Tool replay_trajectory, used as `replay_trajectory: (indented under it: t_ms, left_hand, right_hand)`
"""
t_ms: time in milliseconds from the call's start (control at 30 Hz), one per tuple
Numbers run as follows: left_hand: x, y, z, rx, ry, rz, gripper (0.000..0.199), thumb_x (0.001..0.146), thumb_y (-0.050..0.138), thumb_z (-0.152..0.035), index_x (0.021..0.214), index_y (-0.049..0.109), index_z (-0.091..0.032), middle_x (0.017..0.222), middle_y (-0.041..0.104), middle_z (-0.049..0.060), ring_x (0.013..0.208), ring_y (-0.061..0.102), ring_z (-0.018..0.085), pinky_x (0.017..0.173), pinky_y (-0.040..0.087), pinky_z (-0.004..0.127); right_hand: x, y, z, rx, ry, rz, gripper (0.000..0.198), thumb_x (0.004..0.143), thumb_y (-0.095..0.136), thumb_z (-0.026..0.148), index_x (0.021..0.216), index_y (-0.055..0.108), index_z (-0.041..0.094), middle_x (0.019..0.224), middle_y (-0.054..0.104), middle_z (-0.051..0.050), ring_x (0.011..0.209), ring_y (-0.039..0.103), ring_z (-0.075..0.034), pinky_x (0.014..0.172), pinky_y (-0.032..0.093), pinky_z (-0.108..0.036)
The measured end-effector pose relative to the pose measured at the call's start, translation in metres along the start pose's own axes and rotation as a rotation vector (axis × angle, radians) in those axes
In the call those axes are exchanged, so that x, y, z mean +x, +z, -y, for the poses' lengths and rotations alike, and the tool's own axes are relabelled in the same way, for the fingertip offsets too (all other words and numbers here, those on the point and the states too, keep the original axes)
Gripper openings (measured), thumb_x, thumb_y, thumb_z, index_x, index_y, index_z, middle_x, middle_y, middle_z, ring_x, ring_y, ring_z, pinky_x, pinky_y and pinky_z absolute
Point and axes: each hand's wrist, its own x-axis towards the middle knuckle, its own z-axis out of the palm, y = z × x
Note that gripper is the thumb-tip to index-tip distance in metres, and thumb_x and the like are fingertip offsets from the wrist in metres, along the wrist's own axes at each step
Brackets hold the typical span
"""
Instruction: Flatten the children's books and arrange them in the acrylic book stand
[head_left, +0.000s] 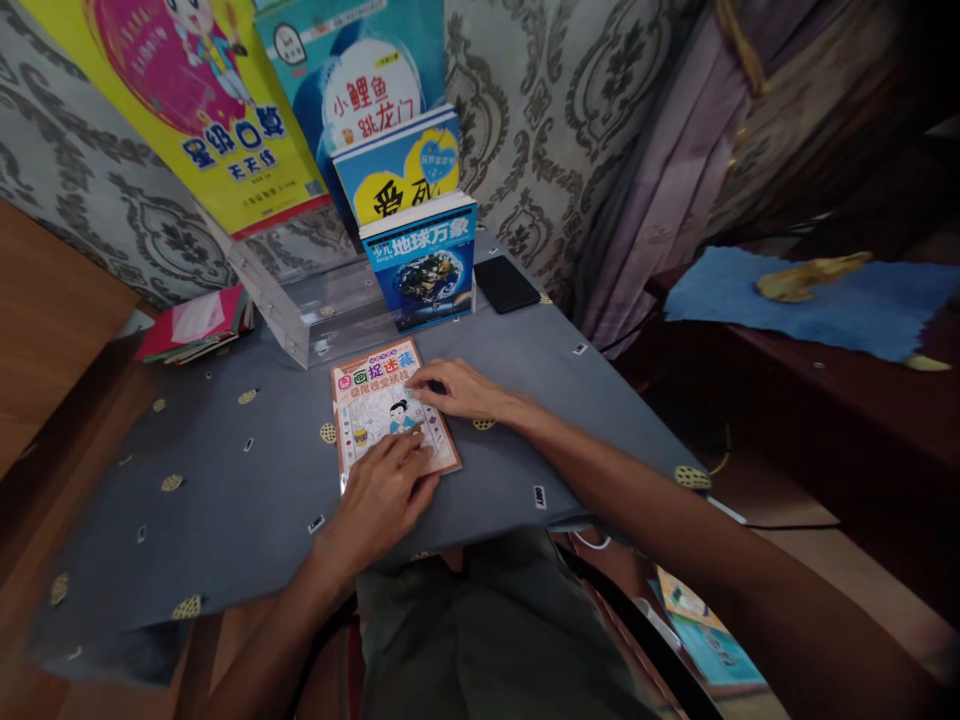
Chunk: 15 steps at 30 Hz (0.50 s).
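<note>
A thin picture book (377,412) with an orange-edged cover and colourful Chinese lettering lies flat on the grey cloth-covered table. My left hand (386,488) rests palm down across its lower part, fingers stretched out over the cover. From the right, my right hand (463,388) reaches over the book's right edge. Its fingertips touch the cover near the title, with a dark gap between thumb and index finger; nothing held shows there. Both hands cover parts of the drawing on the cover.
Behind the book, a clear plastic stand (289,325) holds several upright books, among them a blue earth book (427,275). A black phone-like slab (506,284) lies to its right. Red-covered booklets (199,322) lie at left. A yellowish object (806,277) rests on blue cloth (712,300).
</note>
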Motion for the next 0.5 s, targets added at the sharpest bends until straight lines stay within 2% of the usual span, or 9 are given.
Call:
replay_trajectory:
  t_ms: [100,200,333,400,500]
  left_hand:
    - [-0.004,0.003,-0.002,-0.014,-0.011,-0.023,0.025,0.097,0.054,-0.025,0.118,0.065,-0.021,0.129,0.067,0.01,0.121,0.06,0.028,0.103,0.051,0.049]
    - [-0.007,0.006,-0.001,-0.027,-0.005,-0.046,0.028,0.098,0.053,-0.024,0.123,0.064,-0.021,0.129,0.067,0.01,0.121,0.06,0.027,0.104,0.051,0.049]
    - [-0.012,0.009,0.008,-0.138,0.033,-0.099,0.026,0.099,0.049,-0.022,0.116,0.068,-0.021,0.12,0.071,0.009,0.114,0.063,0.024,0.1,0.054,0.045]
    - [-0.014,0.011,0.017,-0.219,0.042,-0.146,0.026,0.099,0.047,-0.021,0.111,0.07,-0.021,0.115,0.073,0.009,0.11,0.066,0.022,0.098,0.055,0.043]
    - [-0.019,0.014,0.037,-0.247,-0.006,-0.206,0.025,0.099,0.047,-0.021,0.106,0.072,-0.022,0.11,0.074,0.008,0.106,0.068,0.021,0.099,0.054,0.043]
  right_hand:
    - [-0.004,0.008,0.007,-0.08,-0.011,0.004,0.027,0.094,0.056,0.024,0.114,0.071,0.014,0.11,0.075,-0.012,0.103,0.067,-0.024,0.094,0.048,-0.035]
    - [-0.015,0.027,0.019,-0.168,0.017,-0.033,0.033,0.097,0.049,0.022,0.125,0.065,0.012,0.123,0.07,-0.017,0.119,0.063,-0.028,0.106,0.043,-0.044]
    - [-0.032,0.053,0.03,-0.281,0.026,-0.053,0.046,0.097,0.041,0.015,0.141,0.051,0.012,0.149,0.051,-0.021,0.147,0.038,-0.03,0.117,0.033,-0.052]
    - [-0.038,0.06,0.032,-0.332,0.01,-0.041,0.048,0.097,0.04,0.014,0.144,0.048,0.011,0.154,0.046,-0.021,0.15,0.032,-0.03,0.119,0.032,-0.052]
    - [-0.04,0.062,0.034,-0.398,0.021,-0.048,0.045,0.1,0.039,0.02,0.143,0.05,0.01,0.154,0.046,-0.021,0.15,0.032,-0.031,0.119,0.032,-0.052]
